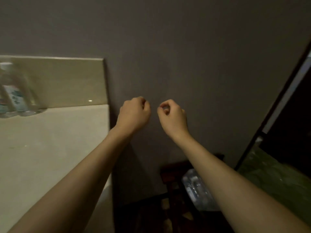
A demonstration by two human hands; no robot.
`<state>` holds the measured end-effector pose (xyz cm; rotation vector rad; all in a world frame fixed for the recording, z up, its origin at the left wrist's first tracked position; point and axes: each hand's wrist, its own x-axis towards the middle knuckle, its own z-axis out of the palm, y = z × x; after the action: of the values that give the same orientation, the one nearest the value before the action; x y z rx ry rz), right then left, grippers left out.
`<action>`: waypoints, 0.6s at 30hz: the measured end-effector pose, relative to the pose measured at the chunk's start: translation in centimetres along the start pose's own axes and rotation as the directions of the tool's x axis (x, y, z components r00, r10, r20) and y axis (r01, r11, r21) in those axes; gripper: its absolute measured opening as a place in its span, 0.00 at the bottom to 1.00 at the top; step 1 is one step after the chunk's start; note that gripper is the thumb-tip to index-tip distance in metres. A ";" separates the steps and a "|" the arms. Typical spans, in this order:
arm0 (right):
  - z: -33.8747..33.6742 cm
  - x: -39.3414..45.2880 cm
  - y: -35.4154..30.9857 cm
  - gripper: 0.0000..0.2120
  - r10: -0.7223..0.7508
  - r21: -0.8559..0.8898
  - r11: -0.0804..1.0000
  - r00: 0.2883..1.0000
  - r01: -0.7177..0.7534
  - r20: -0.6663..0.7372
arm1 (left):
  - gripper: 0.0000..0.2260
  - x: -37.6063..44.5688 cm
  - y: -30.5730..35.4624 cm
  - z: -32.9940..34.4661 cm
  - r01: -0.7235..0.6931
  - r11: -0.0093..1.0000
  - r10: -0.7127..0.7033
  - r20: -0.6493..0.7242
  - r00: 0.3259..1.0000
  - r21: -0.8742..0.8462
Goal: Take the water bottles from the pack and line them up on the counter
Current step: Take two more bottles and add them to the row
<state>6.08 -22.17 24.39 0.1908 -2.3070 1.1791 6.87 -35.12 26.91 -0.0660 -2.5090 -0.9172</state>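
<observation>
A pale stone counter [50, 148] fills the left side, backed by a glossy beige upstand [64, 81]; clear water bottles [15, 91] with white caps stand on it at the far left, against the upstand; lower right, a dark wooden stool [171, 182] carries the plastic-wrapped pack [196, 189].

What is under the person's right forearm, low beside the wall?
Under the right forearm lies the pack of water bottles on a dark wooden stool. The forearm covers the pack's right part, so the bottles left cannot be counted.
</observation>
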 end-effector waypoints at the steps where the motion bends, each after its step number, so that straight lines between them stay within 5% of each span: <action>1: -1.3 -0.3 1.7 0.05 0.033 -0.013 0.999 0.999 -0.033 0.007 | 0.13 -0.4 1.2 1.5 -0.010 1.000 0.009 0.021 1.000 0.021; 10: -10.2 -2.2 16.0 0.02 0.302 -0.139 0.944 0.953 -0.300 -0.011 | 0.13 -2.4 9.1 15.8 -0.043 0.998 0.028 0.340 0.940 0.037; 18: -12.7 -1.4 28.7 0.03 0.498 -0.225 0.845 0.867 -0.485 0.003 | 0.13 -2.2 9.8 29.5 0.037 0.999 -0.051 0.578 0.814 0.036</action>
<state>2.06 5.04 9.33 -0.4856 -2.6055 1.1433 -1.26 -8.94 12.02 -0.3294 -3.0940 -0.9998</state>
